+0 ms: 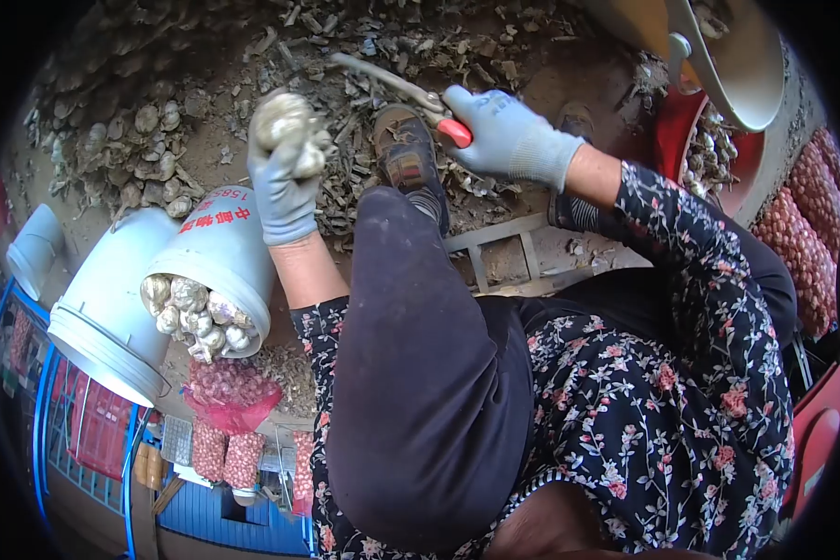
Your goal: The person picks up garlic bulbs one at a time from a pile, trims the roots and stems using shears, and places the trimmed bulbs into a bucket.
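My left hand (285, 182), in a pale grey work glove, is closed around a few garlic bulbs (287, 121), which are slightly blurred. My right hand (509, 135), in a matching glove, grips red-handled shears (455, 132). Their long, thin grey end reaches left toward the garlic but stays apart from it. Part of the grip is hidden in my palm. Below my left wrist, a white bucket (222, 229) with red lettering holds several garlic bulbs (196, 313) at its mouth. A shoe (406, 159) rests on the ground between my hands.
Loose garlic (159, 168) lies in a heap at the upper left, with dry stalk trimmings (485, 51) across the ground. Another white bucket (121, 299) stands at left. On the right are a red bucket (677, 131) containing garlic and filled net sacks (798, 247).
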A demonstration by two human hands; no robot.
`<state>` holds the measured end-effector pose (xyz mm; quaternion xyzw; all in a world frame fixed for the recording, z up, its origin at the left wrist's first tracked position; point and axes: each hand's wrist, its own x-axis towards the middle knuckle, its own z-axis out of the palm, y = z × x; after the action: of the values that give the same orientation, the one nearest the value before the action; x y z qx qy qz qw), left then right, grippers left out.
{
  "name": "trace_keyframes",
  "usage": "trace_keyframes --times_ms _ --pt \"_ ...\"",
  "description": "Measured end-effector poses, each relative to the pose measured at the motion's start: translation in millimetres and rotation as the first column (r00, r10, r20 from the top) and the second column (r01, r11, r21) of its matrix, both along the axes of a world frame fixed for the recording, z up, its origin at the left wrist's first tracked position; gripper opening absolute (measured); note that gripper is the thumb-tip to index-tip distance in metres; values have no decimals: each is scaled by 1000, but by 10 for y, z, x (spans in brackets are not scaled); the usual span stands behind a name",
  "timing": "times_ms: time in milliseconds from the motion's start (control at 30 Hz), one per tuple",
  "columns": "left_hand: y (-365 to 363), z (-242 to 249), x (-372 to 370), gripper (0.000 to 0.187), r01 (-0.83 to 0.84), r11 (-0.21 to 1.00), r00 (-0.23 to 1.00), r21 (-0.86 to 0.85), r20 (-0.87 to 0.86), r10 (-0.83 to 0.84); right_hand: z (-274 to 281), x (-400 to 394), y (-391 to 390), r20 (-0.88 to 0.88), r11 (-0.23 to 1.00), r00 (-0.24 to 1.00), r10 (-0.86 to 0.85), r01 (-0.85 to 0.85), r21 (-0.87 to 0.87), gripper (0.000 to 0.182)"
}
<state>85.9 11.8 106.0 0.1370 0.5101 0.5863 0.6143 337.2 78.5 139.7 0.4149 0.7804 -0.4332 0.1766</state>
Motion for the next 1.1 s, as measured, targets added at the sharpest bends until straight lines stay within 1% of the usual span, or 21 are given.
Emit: trace_keyframes --times_ms 100,133,167,200,233,267,333,400,533,600,633,700,733,800,833,867,933,1000,1033,1067,1100 --pt "-45 23 -153 52 -157 957 894 243 448 33 -37 -4 -75 -160 952 973 -169 119 -281 38" --pt "-38 16 -164 52 -162 954 896 251 443 35 8 -44 -126 -231 936 949 -216 134 -324 36" --pt "-18 -5 -165 53 -189 928 842 320 539 -15 48 -66 -122 -233 870 934 -272 135 -474 34" --pt "0 -27 -161 53 -220 898 778 382 624 -75 94 -92 -105 -223 779 918 -329 130 -613 32" --pt "31 -29 -155 54 -215 889 722 404 679 -134 166 -158 -60 -147 663 924 -354 137 -736 42" --pt "33 -32 -116 54 -216 887 721 407 680 -137 141 -207 -87 -148 667 924 -353 138 -733 42" --pt "17 -35 -2 59 -275 893 677 356 731 -83 75 -294 -171 -230 499 818 -527 79 -863 27" --pt "-35 -82 6 62 -275 888 700 369 710 -78 117 -349 -172 -227 502 824 -518 79 -861 26" --pt "-128 -41 59 61 -241 936 834 256 548 65 66 -382 -225 -290 554 798 -528 65 -830 27" --pt "-139 15 121 45 -216 950 912 227 394 113 63 -386 -200 -293 714 861 -415 108 -692 37" --pt "-188 -103 91 35 -173 951 933 255 352 75 124 -393 -195 -315 730 834 -453 144 -668 42" --pt "-152 -1 193 23 -222 953 962 207 205 180 179 -413 -185 -170 561 832 -528 191 -806 33" --pt "-193 9 167 26 -156 956 981 250 154 119 267 -427 -159 -98 490 842 -531 210 -846 28" --pt "-207 53 198 31 -213 939 963 270 221 155 47 -386 -308 -318 670 760 -567 200 -715 20" --pt "-247 120 146 33 -184 947 954 265 281 107 160 -393 -293 -256 673 783 -567 261 -692 20" --pt "-302 192 99 35 -153 953 937 260 346 56 283 -391 -241 -117 577 807 -579 304 -758 20" --pt "-426 424 -5 36 -260 900 963 350 161 216 128 -287 -273 -170 655 817 -550 297 -695 20" --pt "-695 975 -294 30 -425 847 905 320 146 399 139 -243 -244 -97 586 799 -594 347 -732 20" --pt "-890 1018 -516 28 -541 756 773 369 -137 620 76 -203 -192 -101 597 794 -599 359 -718 19" --pt "-904 1338 -538 27 -658 665 576 352 -333 746 31 -173 -185 -109 600 792 -600 356 -716 19" --pt "-1286 1231 -904 27 -551 699 393 455 -598 699 -18 -143 -190 -104 573 759 -643 386 -723 19"
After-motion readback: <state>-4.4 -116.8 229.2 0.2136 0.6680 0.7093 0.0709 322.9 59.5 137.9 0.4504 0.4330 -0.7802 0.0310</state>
